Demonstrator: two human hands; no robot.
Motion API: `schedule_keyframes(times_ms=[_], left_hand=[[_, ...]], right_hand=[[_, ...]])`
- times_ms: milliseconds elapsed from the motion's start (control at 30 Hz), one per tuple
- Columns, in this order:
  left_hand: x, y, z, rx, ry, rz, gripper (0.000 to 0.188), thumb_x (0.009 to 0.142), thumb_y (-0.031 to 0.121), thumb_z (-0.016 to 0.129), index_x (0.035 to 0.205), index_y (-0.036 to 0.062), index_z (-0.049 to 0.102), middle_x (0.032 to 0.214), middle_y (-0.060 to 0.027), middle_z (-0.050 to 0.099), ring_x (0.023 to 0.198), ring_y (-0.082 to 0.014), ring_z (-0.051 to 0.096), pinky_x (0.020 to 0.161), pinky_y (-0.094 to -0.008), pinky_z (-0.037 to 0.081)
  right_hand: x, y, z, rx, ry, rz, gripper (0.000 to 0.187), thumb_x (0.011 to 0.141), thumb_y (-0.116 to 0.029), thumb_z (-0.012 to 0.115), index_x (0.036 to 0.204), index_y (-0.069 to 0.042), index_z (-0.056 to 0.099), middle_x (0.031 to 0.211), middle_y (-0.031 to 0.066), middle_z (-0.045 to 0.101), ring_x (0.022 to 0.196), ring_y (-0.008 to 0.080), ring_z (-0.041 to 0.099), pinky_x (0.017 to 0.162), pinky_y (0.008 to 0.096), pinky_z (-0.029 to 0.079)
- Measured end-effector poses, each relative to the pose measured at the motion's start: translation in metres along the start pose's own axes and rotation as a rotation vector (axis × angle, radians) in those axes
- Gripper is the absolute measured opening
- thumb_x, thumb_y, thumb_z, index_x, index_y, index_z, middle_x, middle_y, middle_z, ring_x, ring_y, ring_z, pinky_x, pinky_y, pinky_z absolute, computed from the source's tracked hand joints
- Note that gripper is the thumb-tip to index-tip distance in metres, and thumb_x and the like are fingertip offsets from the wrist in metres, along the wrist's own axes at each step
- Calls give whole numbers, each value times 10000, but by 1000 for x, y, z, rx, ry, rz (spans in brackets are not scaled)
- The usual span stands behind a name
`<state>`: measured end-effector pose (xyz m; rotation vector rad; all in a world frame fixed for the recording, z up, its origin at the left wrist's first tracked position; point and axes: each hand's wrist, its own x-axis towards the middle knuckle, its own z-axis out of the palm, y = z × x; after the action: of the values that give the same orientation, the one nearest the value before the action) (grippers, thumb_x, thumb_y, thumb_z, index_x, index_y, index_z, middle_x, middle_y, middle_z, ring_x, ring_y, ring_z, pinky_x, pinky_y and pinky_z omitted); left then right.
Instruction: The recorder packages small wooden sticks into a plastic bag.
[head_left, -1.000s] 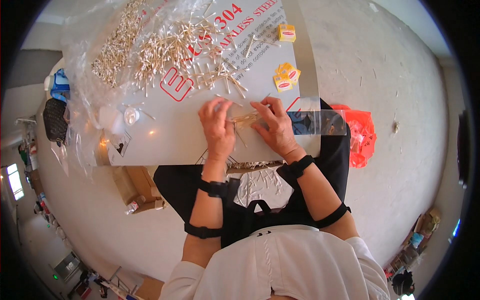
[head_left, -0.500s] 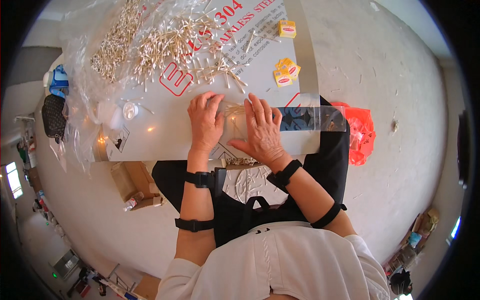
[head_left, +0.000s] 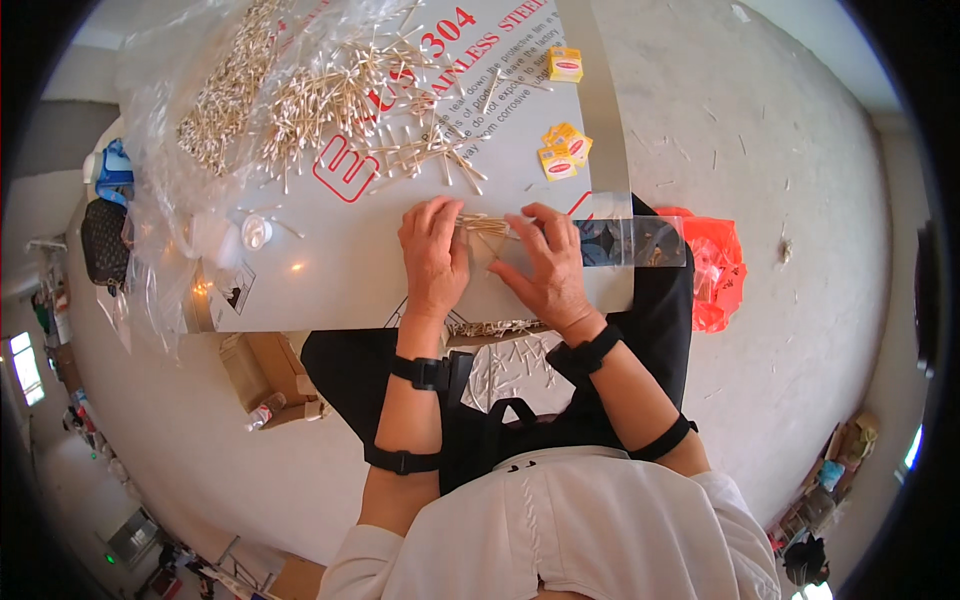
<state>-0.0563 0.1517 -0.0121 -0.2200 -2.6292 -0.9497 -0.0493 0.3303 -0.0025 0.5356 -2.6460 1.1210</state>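
A small bundle of cotton swabs (head_left: 486, 226) lies sideways on the film-covered tabletop (head_left: 350, 285), between my two hands. My left hand (head_left: 436, 262) has its fingers curled round the bundle's left ends. At the right ends is my right hand (head_left: 552, 268), its fingertips touching or very near them and slightly blurred. Its thumb is stretched well away from the fingers. A stray swab slants below the bundle. Beyond my hands spreads a big heap of loose cotton swabs (head_left: 335, 100), partly under clear plastic.
Yellow printed packets (head_left: 564, 152) and a yellow box (head_left: 565, 65) lie at the right. A clear plastic strip (head_left: 655, 242) overhangs the right edge. A round white container (head_left: 257, 232) stands left. A red bag (head_left: 715, 270) and an open cardboard box (head_left: 265, 375) are lower down.
My left hand has shifted right toward the bundle. My right hand has drawn back to the right with its fingers lifted, so more of the swabs shows between the hands.
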Motion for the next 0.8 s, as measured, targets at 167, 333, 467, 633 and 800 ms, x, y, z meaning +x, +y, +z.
schedule_keyframes(times_ms=[167, 333, 467, 633, 800], left_hand=[[1, -1, -3, 24, -41, 23, 358, 760, 8, 671, 1107, 90, 640, 1131, -67, 574, 1093, -296, 520, 927, -450, 395], [9, 0, 5, 37, -19, -17, 285, 733, 53, 727, 1006, 122, 682, 989, -37, 588, 982, -267, 548, 857, -417, 414], [7, -2, 8, 47, -19, -6, 248, 735, 41, 722, 968, 120, 689, 950, -28, 596, 942, -266, 559, 835, -406, 426], [4, 0, 7, 62, -1, 72, 262, 730, 18, 700, 969, 124, 693, 936, -31, 597, 938, -259, 566, 810, -409, 434], [-3, 4, 4, 113, -12, 124, 280, 721, -4, 678, 972, 121, 692, 941, -40, 605, 931, -258, 576, 801, -402, 442]], right_hand=[[-2, 9, -8, -21, -188, -209, 379, 717, -138, 723, 1090, -109, 657, 1016, 83, 585, 946, 279, 561, 820, 416, 449], [-5, -3, 15, -57, -172, -150, 86, 781, -92, 647, 831, -72, 579, 828, 84, 602, 797, 275, 623, 698, 392, 514], [-16, -24, 32, -23, -136, 85, 95, 814, -66, 644, 834, -43, 554, 796, 145, 624, 713, 329, 658, 604, 434, 526], [-19, -30, 31, 497, -81, 496, 175, 842, -2, 639, 1003, 65, 623, 812, 135, 685, 691, 235, 675, 641, 317, 546], [-23, -27, 23, 711, -111, 665, 217, 817, -18, 649, 1023, 44, 628, 758, 189, 674, 695, 341, 674, 656, 355, 544]])
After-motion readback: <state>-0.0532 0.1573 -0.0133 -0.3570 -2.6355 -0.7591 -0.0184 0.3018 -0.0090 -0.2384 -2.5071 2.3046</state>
